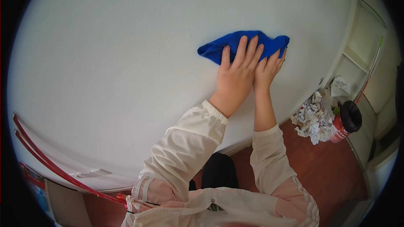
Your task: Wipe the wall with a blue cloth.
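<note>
A blue cloth (233, 39) lies bunched against a white wall (126, 53). My left hand (238, 72) presses on its middle with the fingers spread and pointing up the wall. Close beside it, at the cloth's right part, is my right hand (268, 69); its fingers lie on the cloth's lower edge, and their tips are partly hidden by a fold. The two hands touch or nearly touch near the thumbs. Both forearms reach up from white and pink sleeves.
Crumpled paper scraps (315, 119) are heaped at the wall's foot on the right, beside a red bin (341, 129) with a black liner. Red long-handled poles (56, 170) lean at the lower left near a wall socket plate (91, 173). White shelving (356, 58) stands at far right above reddish flooring (322, 160).
</note>
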### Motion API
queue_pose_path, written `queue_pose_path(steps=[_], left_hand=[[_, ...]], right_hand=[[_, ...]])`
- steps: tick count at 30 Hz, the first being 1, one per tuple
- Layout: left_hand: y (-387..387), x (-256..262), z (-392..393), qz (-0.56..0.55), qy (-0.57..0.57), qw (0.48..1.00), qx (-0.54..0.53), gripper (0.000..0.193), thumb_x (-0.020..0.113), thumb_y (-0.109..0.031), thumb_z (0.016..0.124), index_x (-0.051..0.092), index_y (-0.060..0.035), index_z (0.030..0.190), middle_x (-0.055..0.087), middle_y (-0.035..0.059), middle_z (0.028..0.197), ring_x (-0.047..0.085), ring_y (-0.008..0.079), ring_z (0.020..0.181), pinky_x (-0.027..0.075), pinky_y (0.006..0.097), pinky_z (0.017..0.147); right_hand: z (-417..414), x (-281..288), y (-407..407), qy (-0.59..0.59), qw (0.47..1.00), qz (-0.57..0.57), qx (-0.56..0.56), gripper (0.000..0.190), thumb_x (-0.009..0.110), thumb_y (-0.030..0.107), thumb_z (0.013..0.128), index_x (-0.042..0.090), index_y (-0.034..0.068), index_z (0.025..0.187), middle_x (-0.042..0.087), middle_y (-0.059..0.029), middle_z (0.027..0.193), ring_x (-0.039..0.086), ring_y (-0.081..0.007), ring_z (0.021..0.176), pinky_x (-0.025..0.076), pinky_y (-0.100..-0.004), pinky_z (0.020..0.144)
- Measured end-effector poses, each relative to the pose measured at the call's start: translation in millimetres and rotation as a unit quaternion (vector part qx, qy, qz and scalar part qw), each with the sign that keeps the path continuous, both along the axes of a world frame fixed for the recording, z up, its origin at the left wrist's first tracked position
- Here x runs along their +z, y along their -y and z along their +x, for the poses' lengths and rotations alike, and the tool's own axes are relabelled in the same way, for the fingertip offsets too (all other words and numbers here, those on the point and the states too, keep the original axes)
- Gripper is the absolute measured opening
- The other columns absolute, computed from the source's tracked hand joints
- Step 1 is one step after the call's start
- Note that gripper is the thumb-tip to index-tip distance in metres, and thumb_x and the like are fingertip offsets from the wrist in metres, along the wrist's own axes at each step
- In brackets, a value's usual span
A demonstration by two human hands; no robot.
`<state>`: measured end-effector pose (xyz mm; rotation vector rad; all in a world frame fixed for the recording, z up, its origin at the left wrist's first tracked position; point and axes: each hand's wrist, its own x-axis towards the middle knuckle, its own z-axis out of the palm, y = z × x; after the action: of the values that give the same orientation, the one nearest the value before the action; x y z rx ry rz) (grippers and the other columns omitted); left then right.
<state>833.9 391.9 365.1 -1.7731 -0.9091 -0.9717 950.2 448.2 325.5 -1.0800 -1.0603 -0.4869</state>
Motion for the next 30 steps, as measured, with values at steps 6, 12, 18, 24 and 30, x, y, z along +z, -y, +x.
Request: queue_pose_path(steps=[6, 12, 18, 24, 30], left_hand=[[24, -121, -50, -0.071, -0.065, 0.992, 0.083, 0.052, 0.053, -0.033, 0.084, 0.045, -0.0286, 0.135, 0.037, -0.0043, 0.144, 0.027, 0.0209, 0.134, 0.028, 0.0469, 0.097], [61, -233, -127, -0.123, -0.120, 0.979, 0.114, 0.054, 0.059, -0.041, 0.081, 0.046, -0.0334, 0.134, 0.043, -0.0072, 0.138, 0.031, 0.0200, 0.129, 0.028, 0.0463, 0.095], [91, -96, -160, -0.085, 0.109, 0.976, 0.167, 0.051, 0.041, -0.048, 0.090, 0.053, -0.0184, 0.129, 0.046, 0.0146, 0.135, 0.025, 0.0448, 0.130, 0.006, 0.0537, 0.104], [83, -61, -206, -0.007, 0.190, 0.951, 0.244, 0.051, 0.041, -0.043, 0.091, 0.053, -0.0108, 0.128, 0.032, 0.0237, 0.143, 0.012, 0.0494, 0.134, -0.006, 0.0545, 0.105], [91, -227, -221, -0.057, 0.119, 0.962, 0.238, 0.041, 0.053, -0.038, 0.083, 0.059, -0.0158, 0.117, 0.052, 0.0184, 0.123, 0.019, 0.0518, 0.129, 0.010, 0.0662, 0.098]], right_hand=[[-60, -145, 24, -0.029, 0.995, -0.064, 0.069, 0.057, 0.041, 0.013, 0.082, 0.033, -0.005, 0.135, 0.019, -0.0318, 0.143, 0.016, -0.0468, 0.134, 0.014, -0.0561, 0.107], [-104, -259, 64, 0.034, 0.984, -0.151, 0.093, 0.069, 0.048, 0.013, 0.079, 0.020, -0.008, 0.139, 0.009, -0.0380, 0.142, 0.010, -0.0543, 0.132, 0.010, -0.0599, 0.106], [-164, -96, 84, 0.124, 0.982, -0.074, 0.121, 0.081, 0.062, 0.032, 0.077, 0.027, -0.011, 0.136, 0.011, -0.0369, 0.144, 0.014, -0.0591, 0.127, 0.009, -0.0639, 0.103], [-212, -17, 87, 0.212, 0.974, 0.028, 0.072, 0.051, 0.052, 0.039, 0.080, 0.057, 0.010, 0.122, 0.032, -0.0200, 0.143, 0.030, -0.0455, 0.126, 0.020, -0.0589, 0.100], [-220, -192, 91, 0.261, 0.963, 0.009, 0.068, 0.026, 0.055, 0.039, 0.082, 0.068, 0.022, 0.096, 0.044, -0.0129, 0.136, 0.033, -0.0397, 0.126, 0.019, -0.0575, 0.100]])
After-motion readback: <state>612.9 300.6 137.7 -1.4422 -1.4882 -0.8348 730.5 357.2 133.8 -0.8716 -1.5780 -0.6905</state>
